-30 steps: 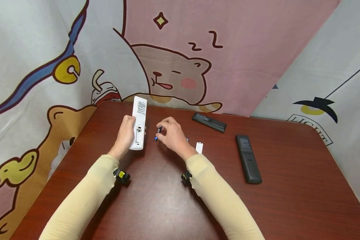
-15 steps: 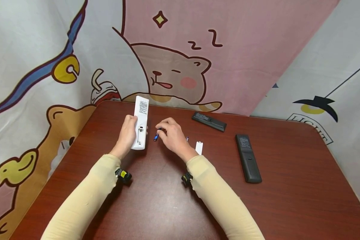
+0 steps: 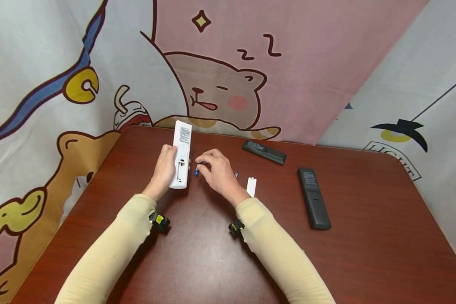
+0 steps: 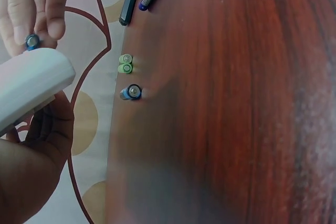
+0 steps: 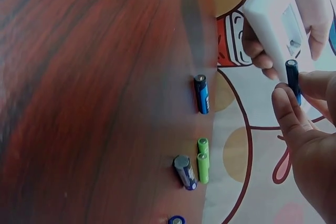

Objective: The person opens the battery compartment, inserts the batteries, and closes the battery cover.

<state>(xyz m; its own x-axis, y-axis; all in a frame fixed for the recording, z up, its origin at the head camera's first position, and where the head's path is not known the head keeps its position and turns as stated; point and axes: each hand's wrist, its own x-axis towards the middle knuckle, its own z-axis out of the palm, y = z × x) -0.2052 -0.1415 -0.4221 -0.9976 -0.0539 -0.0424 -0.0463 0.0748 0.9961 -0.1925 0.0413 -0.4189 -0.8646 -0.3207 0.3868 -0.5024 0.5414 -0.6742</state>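
"While the left hand [image 3: 164,171] grips the white remote control [image 3: 183,147], what does the right hand [image 3: 217,171] have?"

"A dark blue battery [image 5: 292,80], pinched between thumb and fingertips, near the remote's lower half. Whether the two touch, I can't tell."

"How is the remote turned?"

"It's held up above the left part of the brown table [image 3: 372,219], its back toward the head camera. You can see the printed label near its top and, lower down, the uncovered battery compartment [image 3: 181,171] (what sits inside, if anything, is too small to make out)."

"And on the table near the hands?"

"From the right wrist: a bright blue battery [image 5: 202,95], then two green batteries [image 5: 203,169] side by side, with a grey-and-blue battery [image 5: 185,172] just beside them. In the head view, a white battery cover [image 3: 251,185] lies near the right wrist."

"Anything further off?"

"Two more remotes, both with their labels up. The shorter black remote control [image 3: 264,151] lies slantwise near the back edge; the longer black remote control [image 3: 314,199] lies further right, well apart from the hands. Behind them hangs a cloth [image 3: 308,55] printed with a sleeping bear."
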